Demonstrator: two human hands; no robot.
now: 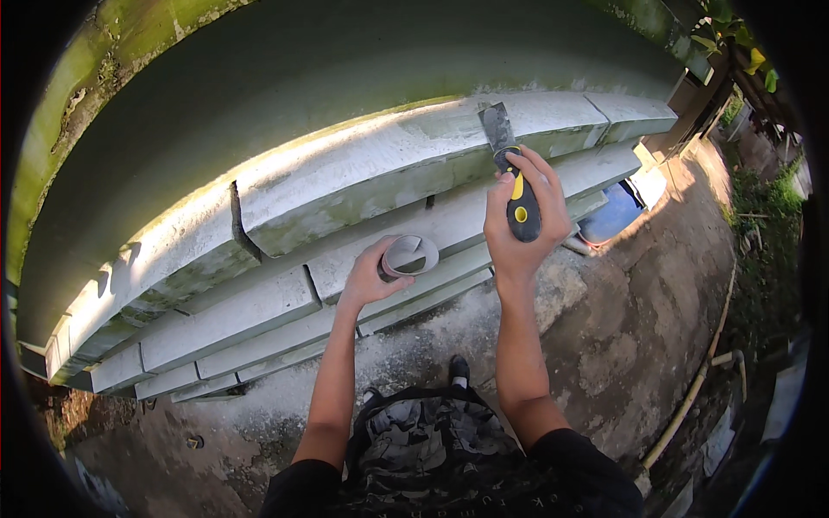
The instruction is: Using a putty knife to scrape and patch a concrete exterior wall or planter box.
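Note:
My right hand (pixel 518 220) grips a putty scraper (pixel 509 168) by its black and yellow handle. Its metal blade points up and rests on the top face of a stack of long grey concrete slabs (pixel 345 186). My left hand (pixel 367 276) holds a curled strip of grey sandpaper (pixel 412 255) in front of the lower slabs. The two hands are apart, the left one lower and further left.
A concrete wall (pixel 285 78) with green moss rises behind the stack. A blue object (pixel 611 214) lies at the right end of the slabs. Cracked concrete ground (pixel 622 337) spreads to the right, with a long bamboo pole (pixel 695 388) and plants beyond it.

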